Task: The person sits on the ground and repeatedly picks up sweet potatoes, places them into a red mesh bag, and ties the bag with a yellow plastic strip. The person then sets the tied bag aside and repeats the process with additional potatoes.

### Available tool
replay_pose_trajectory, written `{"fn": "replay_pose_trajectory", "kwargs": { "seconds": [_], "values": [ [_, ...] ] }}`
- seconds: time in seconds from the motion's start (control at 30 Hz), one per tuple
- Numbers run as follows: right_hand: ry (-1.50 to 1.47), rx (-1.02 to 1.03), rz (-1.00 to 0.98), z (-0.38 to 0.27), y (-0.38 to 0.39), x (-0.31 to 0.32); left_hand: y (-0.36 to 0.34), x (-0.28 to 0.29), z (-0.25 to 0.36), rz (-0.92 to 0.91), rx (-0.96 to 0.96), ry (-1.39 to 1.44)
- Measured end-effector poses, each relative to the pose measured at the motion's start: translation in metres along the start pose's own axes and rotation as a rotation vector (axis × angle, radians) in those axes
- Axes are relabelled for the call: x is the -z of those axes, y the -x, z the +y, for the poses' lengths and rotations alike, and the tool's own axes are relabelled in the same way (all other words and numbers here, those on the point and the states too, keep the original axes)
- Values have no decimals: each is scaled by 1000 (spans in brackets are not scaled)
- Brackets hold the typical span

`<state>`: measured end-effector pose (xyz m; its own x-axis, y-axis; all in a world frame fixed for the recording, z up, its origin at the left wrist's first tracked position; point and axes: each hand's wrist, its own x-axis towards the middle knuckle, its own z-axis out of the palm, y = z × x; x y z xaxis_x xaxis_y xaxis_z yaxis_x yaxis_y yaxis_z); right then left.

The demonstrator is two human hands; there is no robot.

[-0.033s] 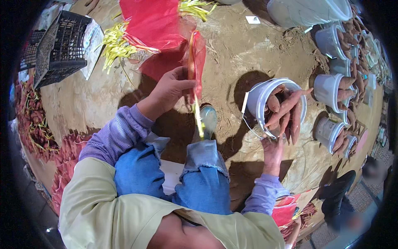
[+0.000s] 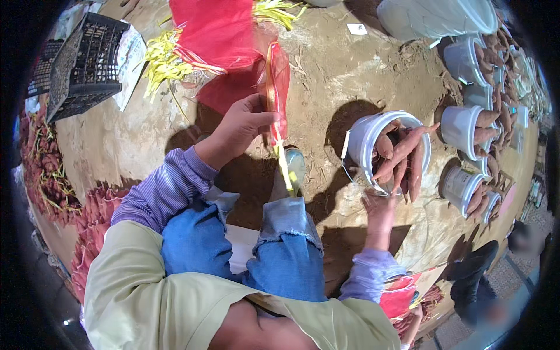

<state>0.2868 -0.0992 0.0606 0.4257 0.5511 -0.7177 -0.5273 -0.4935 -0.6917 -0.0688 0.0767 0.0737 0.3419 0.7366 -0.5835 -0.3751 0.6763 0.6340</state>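
My left hand [image 2: 248, 125] pinches a narrow red mesh bag [image 2: 278, 81] between thumb and fingers. A yellow-green tie strip [image 2: 284, 166] hangs from the bag toward my boot. To the right stands a white bucket [image 2: 363, 137] of long reddish sweet potatoes [image 2: 402, 153], one sticking out past the rim. My right hand [image 2: 379, 207] is at the bucket's near rim, its fingers stretched toward it and apart. The fingertips blur against the rim, and the hand appears to hold nothing.
Red mesh bags [image 2: 213, 29] with yellow ties lie ahead. A black crate [image 2: 87, 64] is at the left, above filled red bags [image 2: 99, 224]. More buckets [image 2: 458, 125] of sweet potatoes line the right, near a large pale tub [image 2: 437, 17]. Another person's dark-clothed leg [image 2: 475, 268] shows lower right.
My right hand has shifted slightly left, its fingers looser at the rim. The bucket's wire handle sits closer to the bucket. The hanging tie strip has swung a little right.
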Motion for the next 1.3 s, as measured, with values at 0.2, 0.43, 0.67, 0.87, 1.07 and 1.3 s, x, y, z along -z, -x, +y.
{"fn": "replay_pose_trajectory", "kwargs": {
  "seconds": [0.2, 0.43, 0.67, 0.87, 1.07, 1.3],
  "values": [
    [731, 494, -209, 15, 68, -138, -3, -14, -14, 19, -61, -159],
    [610, 284, -472, 15, 23, -241, 10, -24, -5, 21, -67, -168],
    [82, -119, -686, 23, 15, -248, 8, 0, 4, -5, 25, 117],
    [-308, -108, -260, 27, -7, -244, -3, 35, -9, -178, 44, 72],
    [380, 518, -281, 26, 10, -255, -5, 29, 4, 98, -365, -447],
    [828, 813, -420, 30, 35, -251, -10, 34, 30, 497, -590, -788]
  ]
}}
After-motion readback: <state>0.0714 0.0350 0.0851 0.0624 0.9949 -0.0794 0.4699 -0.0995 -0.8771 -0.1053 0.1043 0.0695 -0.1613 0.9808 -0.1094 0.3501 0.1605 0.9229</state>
